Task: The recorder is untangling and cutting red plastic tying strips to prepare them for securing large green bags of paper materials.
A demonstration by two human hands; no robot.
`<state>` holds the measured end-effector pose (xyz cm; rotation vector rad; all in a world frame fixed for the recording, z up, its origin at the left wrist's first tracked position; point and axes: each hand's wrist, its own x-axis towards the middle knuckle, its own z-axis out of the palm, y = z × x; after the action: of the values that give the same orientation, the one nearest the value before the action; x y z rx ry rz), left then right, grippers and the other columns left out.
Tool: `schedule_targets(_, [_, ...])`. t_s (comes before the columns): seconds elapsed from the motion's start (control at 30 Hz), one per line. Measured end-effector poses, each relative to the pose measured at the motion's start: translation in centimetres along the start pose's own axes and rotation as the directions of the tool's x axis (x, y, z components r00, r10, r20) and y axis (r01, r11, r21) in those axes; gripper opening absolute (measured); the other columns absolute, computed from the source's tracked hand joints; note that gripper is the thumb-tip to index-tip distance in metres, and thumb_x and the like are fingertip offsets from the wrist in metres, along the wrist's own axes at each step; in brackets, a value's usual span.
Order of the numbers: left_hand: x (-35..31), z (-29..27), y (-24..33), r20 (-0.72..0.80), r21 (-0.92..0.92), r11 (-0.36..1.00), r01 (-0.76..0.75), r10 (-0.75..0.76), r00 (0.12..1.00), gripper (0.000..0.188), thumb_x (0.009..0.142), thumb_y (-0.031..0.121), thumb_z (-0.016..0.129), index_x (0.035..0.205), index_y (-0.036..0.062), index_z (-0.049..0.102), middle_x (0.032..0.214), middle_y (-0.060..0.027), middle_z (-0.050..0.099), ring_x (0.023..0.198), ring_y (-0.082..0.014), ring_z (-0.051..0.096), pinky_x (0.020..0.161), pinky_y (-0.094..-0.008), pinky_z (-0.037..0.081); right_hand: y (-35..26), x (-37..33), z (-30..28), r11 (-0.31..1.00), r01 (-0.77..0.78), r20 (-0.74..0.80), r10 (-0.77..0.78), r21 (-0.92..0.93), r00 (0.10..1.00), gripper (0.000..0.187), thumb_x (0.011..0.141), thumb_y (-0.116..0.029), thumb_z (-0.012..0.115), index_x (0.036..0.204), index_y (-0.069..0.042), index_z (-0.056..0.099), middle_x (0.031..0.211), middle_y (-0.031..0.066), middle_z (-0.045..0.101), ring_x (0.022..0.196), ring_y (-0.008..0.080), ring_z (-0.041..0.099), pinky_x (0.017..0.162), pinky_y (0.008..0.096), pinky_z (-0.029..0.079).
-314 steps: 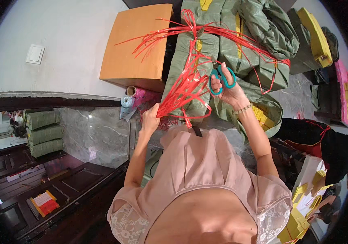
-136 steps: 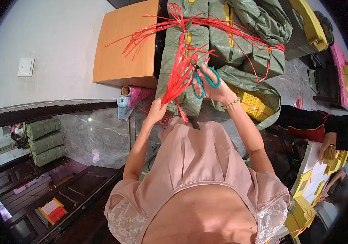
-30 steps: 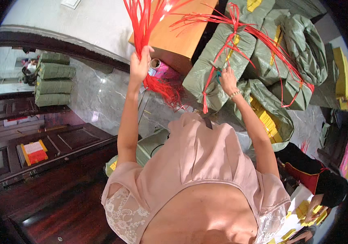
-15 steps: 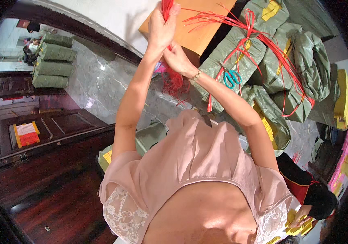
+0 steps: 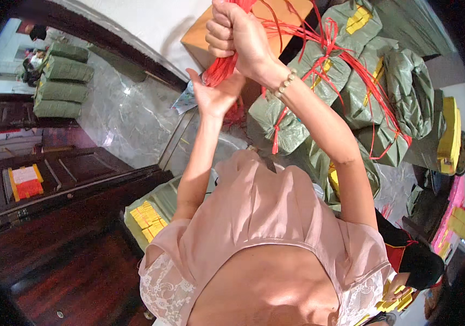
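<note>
A thick bundle of red plastic twine (image 5: 222,69) hangs from my right hand (image 5: 246,41), raised at the top centre. The fingers of that hand are wrapped round the strands in a fist, and a beaded bracelet (image 5: 286,84) circles the wrist. Just below, my left hand (image 5: 216,96) is open, palm up and thumb spread, beside the hanging lower part of the bundle. More red twine (image 5: 346,54) lies loosely knotted across green woven sacks (image 5: 292,122) to the right. Behind my hands stands an orange-brown box (image 5: 202,41).
Yellow bundles (image 5: 148,220) show in an open sack at left, by a dark wooden door (image 5: 69,261). A yellow stack (image 5: 450,136) stands at far right. Another person (image 5: 425,266) works at lower right among yellow pieces. Stacked green sacks (image 5: 61,81) stand far left.
My left hand has let go of the twine and come down, opening. My right hand has risen and now grips the bundle higher up. The teal scissors on the sack are no longer visible.
</note>
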<state>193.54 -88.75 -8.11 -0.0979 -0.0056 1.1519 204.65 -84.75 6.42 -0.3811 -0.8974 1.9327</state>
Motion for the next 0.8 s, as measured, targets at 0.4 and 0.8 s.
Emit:
schedule_targets(0.4, [-5.5, -9.6, 20.9, -0.441, -0.261, 0.908, -0.327, 0.190, 0.877, 0.012, 0.074, 0.004, 0.053, 0.062, 0.0081, 0.054, 0.061, -0.0045, 0.058, 0.067, -0.0185, 0.058, 0.072, -0.0370, 0.048, -17.3, -9.9, -20.0, 0.929, 0.359, 0.098, -0.367, 0.084, 0.925, 0.035, 0.094, -0.019, 0.035, 0.060, -0.010, 0.036, 0.059, -0.0028, 0.040, 0.049, 0.0079, 0.031, 0.045, 0.0226, 0.026])
schedule_targets(0.8, [-13.5, -13.7, 27.9, -0.581, 0.158, 0.794, -0.587, 0.555, 0.595, 0.021, 0.081, 0.005, 0.046, 0.060, 0.0087, 0.046, 0.049, 0.0001, 0.045, 0.044, -0.0148, 0.046, 0.060, -0.0352, 0.045, -17.9, -31.1, -51.4, 0.879, 0.256, -0.817, -0.471, -0.403, 0.333, 0.026, 0.087, -0.020, 0.042, 0.063, -0.013, 0.038, 0.051, -0.0004, 0.034, 0.044, 0.0132, 0.033, 0.045, 0.0270, 0.033])
